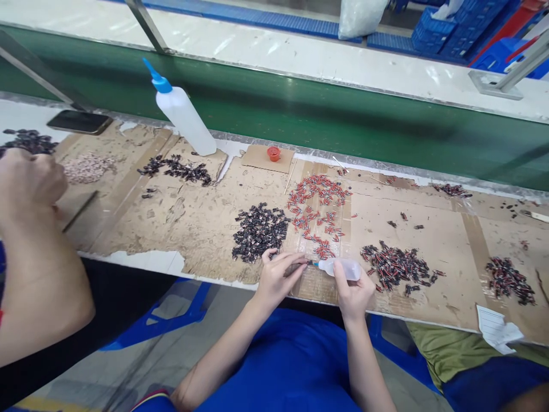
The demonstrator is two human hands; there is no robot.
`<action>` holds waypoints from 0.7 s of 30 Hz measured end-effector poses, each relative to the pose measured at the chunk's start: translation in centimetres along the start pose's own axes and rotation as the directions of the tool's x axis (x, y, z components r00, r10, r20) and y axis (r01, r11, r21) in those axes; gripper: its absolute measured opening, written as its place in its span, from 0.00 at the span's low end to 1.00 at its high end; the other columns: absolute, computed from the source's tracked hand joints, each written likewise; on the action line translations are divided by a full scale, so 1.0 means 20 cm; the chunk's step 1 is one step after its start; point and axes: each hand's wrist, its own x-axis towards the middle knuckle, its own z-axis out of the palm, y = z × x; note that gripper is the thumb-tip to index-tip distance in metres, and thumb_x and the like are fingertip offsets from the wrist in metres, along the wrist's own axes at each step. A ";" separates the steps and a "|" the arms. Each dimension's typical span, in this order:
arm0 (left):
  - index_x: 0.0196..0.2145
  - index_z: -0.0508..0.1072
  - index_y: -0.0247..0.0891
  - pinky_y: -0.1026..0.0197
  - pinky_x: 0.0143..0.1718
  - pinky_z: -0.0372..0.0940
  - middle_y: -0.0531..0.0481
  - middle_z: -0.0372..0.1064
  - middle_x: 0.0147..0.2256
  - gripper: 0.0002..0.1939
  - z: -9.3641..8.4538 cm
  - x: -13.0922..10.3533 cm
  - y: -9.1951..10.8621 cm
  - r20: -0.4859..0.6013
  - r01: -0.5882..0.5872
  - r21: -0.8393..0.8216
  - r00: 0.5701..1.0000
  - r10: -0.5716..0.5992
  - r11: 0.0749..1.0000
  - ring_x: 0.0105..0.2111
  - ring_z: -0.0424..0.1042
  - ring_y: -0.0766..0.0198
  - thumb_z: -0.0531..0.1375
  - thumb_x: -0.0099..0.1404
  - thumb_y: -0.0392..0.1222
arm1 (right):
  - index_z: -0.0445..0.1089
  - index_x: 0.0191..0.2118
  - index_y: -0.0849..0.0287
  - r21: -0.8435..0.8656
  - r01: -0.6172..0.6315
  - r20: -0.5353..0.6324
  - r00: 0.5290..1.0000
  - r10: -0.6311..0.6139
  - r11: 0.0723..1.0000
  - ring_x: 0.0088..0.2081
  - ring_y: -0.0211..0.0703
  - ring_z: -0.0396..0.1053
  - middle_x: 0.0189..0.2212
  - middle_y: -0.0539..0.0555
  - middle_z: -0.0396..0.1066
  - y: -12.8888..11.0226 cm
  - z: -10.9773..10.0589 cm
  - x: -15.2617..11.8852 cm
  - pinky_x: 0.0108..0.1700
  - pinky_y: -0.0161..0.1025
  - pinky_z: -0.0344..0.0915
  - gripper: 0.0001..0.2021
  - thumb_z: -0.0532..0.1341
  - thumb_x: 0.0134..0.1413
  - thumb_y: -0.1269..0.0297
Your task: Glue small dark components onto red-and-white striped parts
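Note:
My left hand [278, 274] pinches a small dark part [303, 261] at the front edge of the cardboard. My right hand [354, 292] is wrapped round a small translucent bottle [346, 269], its thin tip pointing left and meeting the dark part between the hands. A pile of black parts [259, 232] lies just beyond my left hand. Red and silver pieces [319, 197] are spread out beyond the bottle. To the right of my right hand is a heap of black parts with red pieces [397, 266].
A large white bottle with a blue nozzle [186, 117] stands at the back left. A red cup [273, 153] sits on a cardboard square. Another person's arm [38, 257] reaches in at far left, near a phone [79, 122]. A green belt [274, 103] runs behind.

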 end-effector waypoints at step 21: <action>0.38 0.75 0.42 0.52 0.46 0.51 0.50 0.79 0.38 0.05 -0.08 0.14 0.01 0.004 0.071 0.142 0.997 -0.072 0.987 0.42 0.72 0.57 0.61 0.64 0.38 | 0.57 0.35 0.55 0.220 0.021 -0.312 0.949 0.049 0.975 0.36 0.46 0.76 0.33 0.52 0.72 0.02 -0.07 0.17 0.42 0.44 0.71 0.25 0.72 0.34 0.60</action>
